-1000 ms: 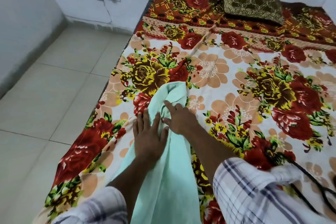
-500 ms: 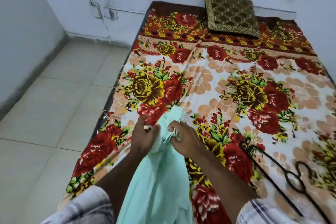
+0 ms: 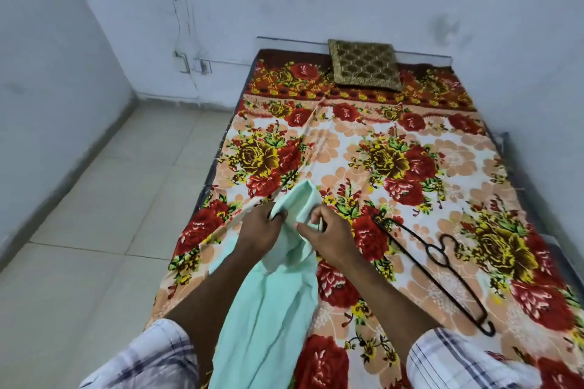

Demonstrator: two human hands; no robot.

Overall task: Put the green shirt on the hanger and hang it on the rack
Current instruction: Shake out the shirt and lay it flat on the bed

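Head view, here we go: my left hand [image 3: 262, 230] and right hand [image 3: 328, 238] sit close together mid-frame. Both grip the bunched upper end of the green shirt [image 3: 271, 309], fingers curled into the cloth. The shirt trails from them toward six o'clock across the floral sheet [image 3: 331, 151]. The hanger [image 3: 433, 265] lies flat on the sheet at about three o'clock from my right hand, apart from it and untouched. To do this step well, I reckon I should find the collar and spread the neck open before reaching for that hanger. The cloth is too bunched to tell whether I'm holding collar or hem. The shirt's lower end runs off the bottom edge, and no rack shows anywhere. A cushion [image 3: 363, 65] sits at twelve o'clock.
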